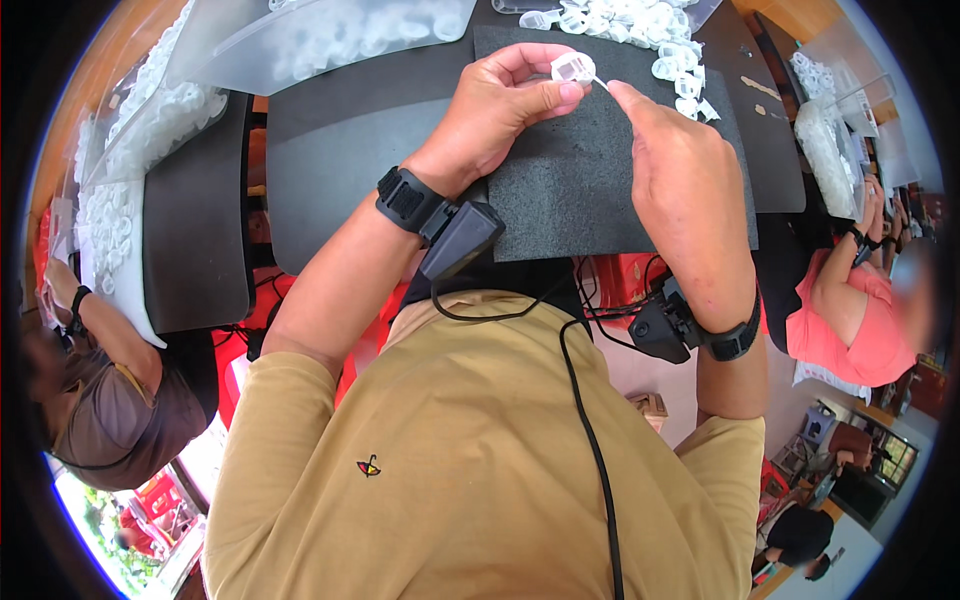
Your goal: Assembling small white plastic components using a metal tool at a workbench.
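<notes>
A dark table (350,170) bears a black mat (570,190), upper centre; the top edge cuts off a clear bin (245,68), upper left. The right hand (690,180), upper right, hides most fingers; I cannot tell its grip. Top centre, the left hand (505,105) pinches a round white part (573,66), partly covered, beside an indistinct pale sliver (599,82).

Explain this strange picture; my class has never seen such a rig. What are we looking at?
The only picture comes from a wide fisheye camera on the person's head, looking down, so straight edges bend. No robot here: the bare left hand pinches a small round white plastic piece, and the bare right hand meets its edge with a thin pale strip. Black boxy devices are strapped to both wrists. Beneath is a dark grey rectangular mat on a dark smooth tabletop; loose white plastic pieces lie around its far right corner.
</notes>
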{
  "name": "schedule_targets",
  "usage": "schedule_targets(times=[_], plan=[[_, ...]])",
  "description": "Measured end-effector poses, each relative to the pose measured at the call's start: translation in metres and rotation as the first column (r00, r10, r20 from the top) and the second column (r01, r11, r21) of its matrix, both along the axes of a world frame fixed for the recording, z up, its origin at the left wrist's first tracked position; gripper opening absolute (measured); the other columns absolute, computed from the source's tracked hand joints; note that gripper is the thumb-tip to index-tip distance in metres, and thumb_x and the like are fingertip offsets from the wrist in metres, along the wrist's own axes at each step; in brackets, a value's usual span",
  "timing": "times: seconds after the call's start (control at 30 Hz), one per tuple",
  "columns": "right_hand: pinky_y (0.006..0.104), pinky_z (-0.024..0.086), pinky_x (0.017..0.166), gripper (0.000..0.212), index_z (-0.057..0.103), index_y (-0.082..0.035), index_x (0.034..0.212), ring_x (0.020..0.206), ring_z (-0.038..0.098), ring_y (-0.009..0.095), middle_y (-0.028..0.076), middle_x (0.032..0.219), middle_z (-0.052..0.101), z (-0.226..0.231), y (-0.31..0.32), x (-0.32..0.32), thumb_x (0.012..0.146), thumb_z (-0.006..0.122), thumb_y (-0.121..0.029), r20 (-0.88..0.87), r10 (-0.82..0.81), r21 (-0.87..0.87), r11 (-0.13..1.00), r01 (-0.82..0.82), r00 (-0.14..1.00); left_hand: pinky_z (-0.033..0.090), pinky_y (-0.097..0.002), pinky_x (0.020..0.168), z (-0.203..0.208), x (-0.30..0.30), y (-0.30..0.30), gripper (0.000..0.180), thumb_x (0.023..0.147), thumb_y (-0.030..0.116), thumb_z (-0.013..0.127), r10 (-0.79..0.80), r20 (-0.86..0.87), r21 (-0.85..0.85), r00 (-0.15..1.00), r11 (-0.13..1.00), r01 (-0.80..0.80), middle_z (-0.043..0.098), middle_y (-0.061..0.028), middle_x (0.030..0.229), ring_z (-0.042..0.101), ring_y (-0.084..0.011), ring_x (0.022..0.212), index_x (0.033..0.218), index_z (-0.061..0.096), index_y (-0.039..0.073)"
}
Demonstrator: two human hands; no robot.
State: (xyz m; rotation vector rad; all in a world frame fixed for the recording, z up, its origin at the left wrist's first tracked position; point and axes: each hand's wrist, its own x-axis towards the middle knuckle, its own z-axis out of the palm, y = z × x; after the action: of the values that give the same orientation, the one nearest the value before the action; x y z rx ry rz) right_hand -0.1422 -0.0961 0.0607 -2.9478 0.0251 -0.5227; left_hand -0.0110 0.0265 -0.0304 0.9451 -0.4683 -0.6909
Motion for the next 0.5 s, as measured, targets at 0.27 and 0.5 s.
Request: schedule_targets(times=[0.27,0.5], plan=[[0.0445,0.049,0.065,0.032,0.061,-0.005,0.113,0.076,0.061,0.038,0.019,0.088,0.064,-0.0011,0.0036,0.0047,0.084,0.051,0.001,-0.061,-0.039,0.026,0.999,0.040,0.997,0.054,-0.0262,0.085,0.0016,-0.0009,-0.0003,0.036,0.081,0.003,0.071,0.023,0.015,-0.020,1.000,1.000,-0.023,0.064,-0.0080,0.106,0.064,-0.0148,0.096,0.114,0.058,0.001],[0.0436,0.049,0.063,0.032,0.062,-0.005,0.113,0.075,0.061,0.038,0.020,0.085,0.063,-0.0007,0.0002,0.0085,0.084,0.050,0.001,-0.095,-0.031,0.006,0.999,0.031,0.995,0.052,-0.0260,0.085,-0.0017,-0.0004,-0.0002,0.035,0.083,0.006,0.070,0.003,0.074,0.022,0.997,1.000,-0.005,0.064,-0.0066,0.108,0.062,-0.0153,0.101,0.116,0.059,0.004]])
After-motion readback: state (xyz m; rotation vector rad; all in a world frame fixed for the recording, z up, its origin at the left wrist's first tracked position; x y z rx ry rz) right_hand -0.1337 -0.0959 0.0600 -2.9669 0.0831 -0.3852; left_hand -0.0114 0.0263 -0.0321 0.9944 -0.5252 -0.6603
